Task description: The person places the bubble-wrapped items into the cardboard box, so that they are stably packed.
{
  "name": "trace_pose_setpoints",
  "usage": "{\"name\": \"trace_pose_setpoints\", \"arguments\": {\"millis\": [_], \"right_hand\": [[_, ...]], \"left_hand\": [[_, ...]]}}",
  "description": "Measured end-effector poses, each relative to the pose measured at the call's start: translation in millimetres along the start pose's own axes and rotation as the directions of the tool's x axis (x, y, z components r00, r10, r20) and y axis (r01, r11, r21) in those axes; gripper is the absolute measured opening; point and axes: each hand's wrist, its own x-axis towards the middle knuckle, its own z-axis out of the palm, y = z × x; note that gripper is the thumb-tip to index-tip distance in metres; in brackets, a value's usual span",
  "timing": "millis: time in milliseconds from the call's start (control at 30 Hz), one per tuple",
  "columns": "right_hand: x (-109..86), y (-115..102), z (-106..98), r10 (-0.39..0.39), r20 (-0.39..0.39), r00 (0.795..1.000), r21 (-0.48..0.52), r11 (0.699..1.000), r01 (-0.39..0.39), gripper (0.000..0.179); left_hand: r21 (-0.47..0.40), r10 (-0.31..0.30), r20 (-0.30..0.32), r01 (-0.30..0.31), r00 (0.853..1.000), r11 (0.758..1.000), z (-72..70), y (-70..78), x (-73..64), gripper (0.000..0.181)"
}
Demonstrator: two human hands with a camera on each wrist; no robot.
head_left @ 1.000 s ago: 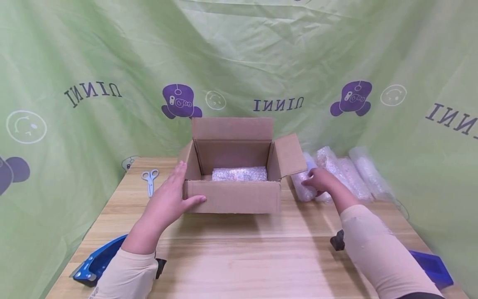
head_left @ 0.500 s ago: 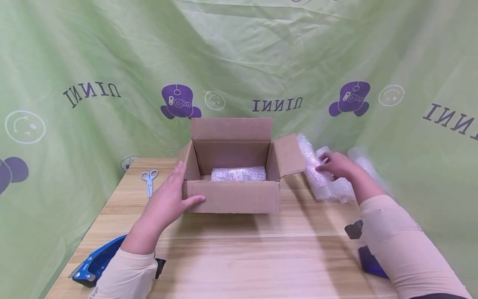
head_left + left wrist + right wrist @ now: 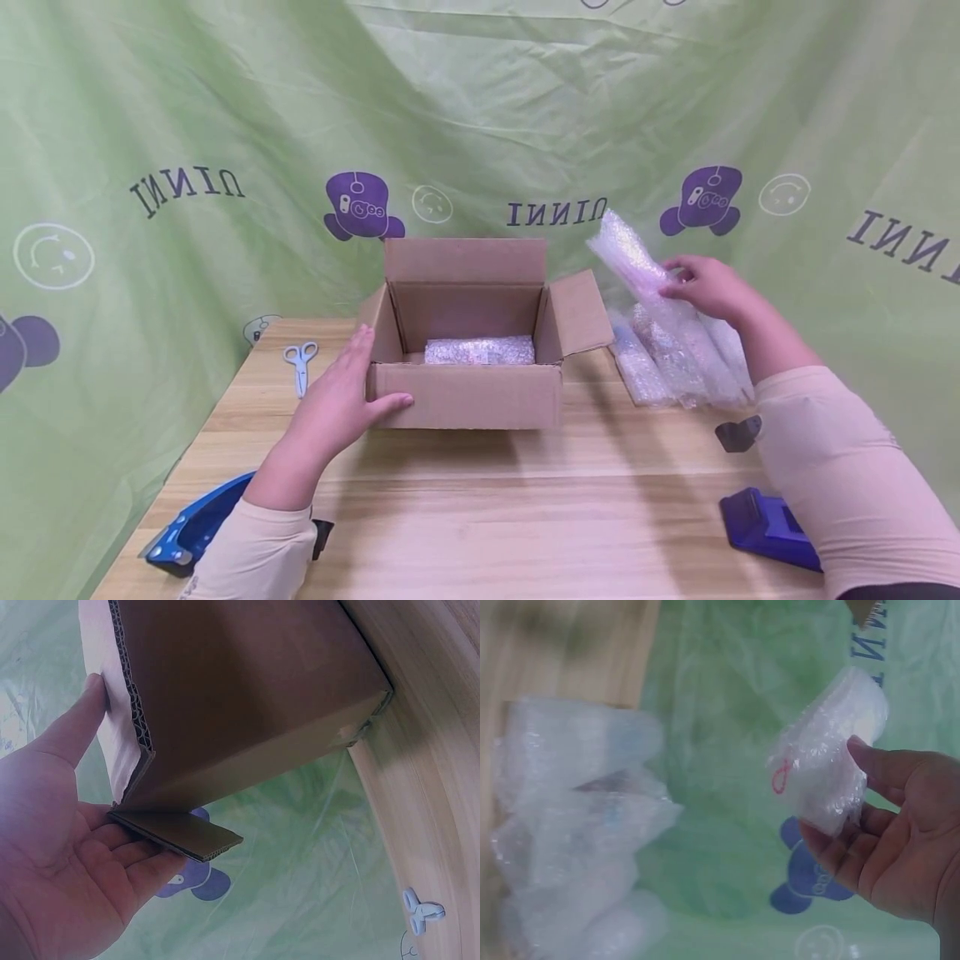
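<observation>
An open cardboard box [image 3: 468, 397] stands mid-table with its flaps spread, and a bubble-wrapped package [image 3: 480, 351] lies inside. My left hand [image 3: 337, 404] holds the box at its near left corner. In the left wrist view, the thumb lies on the front flap [image 3: 112, 712] and the fingers are behind the small side flap [image 3: 184, 832]. My right hand [image 3: 708, 287] grips another bubble-wrapped package [image 3: 626, 250], raised and tilted above the rest. Red marking shows on this package [image 3: 832, 750] in the right wrist view; its contents are hidden by the wrap.
Several more bubble-wrapped packages [image 3: 682, 358] lie side by side right of the box. Light blue scissors [image 3: 301, 367] lie to the left. A blue tape dispenser [image 3: 176, 537] sits by my left forearm, a blue-purple plastic object [image 3: 765, 529] by my right. A green curtain [image 3: 480, 125] hangs behind.
My right hand has moved right and up from the near package, taken hold of one farther along the row and lifted it. The left hand and box have stayed put.
</observation>
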Motion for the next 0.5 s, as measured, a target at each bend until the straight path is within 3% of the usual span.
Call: {"name": "trace_pose_setpoints", "arguments": {"millis": [300,500], "right_hand": [[7.3,-34,-17,-0.079,-0.104,0.991,-0.017,0.997,0.078,0.054],[12.7,-63,-22,-0.132,-0.106,0.986,-0.040,0.991,0.128,0.055]], "left_hand": [[0.002,0.001,-0.003,-0.001,1.000,1.000,0.5,-1.0,0.5,0.115],[0.003,-0.004,0.004,0.004,1.000,1.000,0.3,-0.6,0.5,0.116]]}}
